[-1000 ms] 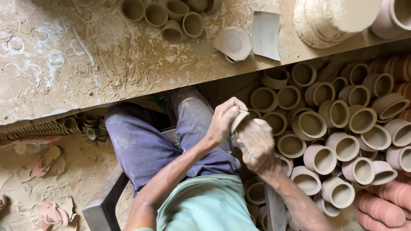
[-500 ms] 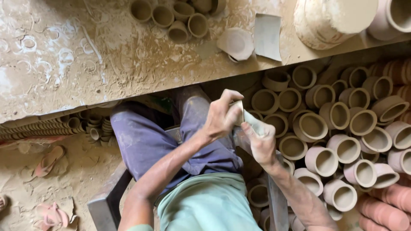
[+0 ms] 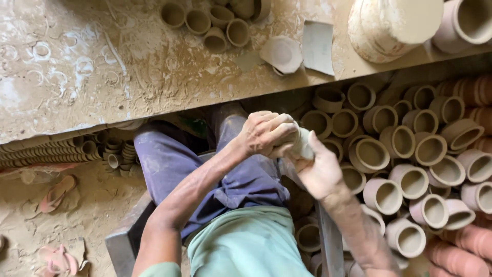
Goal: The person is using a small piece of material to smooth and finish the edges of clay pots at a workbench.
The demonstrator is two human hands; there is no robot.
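**Both hands closed round one small clay cup**

The left hand (image 3: 266, 134) curls its fingers over the top of a small pale unfired clay cup (image 3: 302, 146), gripping it from above, while the right hand (image 3: 320, 172) cups it from below and the side with the thumb laid along its wall. Both are shut on the cup, which sits between them above the person's lap, just over the blue trousers (image 3: 205, 169); held this way it looks steadied by one hand while the other works its surface. How much of the cup is hidden under the fingers I cannot tell.

Just to the right, a crowd of similar round clay cups (image 3: 410, 154) lies packed mouth-up and on their sides on the floor, within easy reach. Ahead, the mud-smeared desk (image 3: 102, 77) carries a cluster of small clay cups (image 3: 215, 23), a flat grey rectangular sheet (image 3: 318, 46) and a large pale clay pot (image 3: 389, 25). Pinkish sandals (image 3: 56, 192) lie on the dusty floor at left
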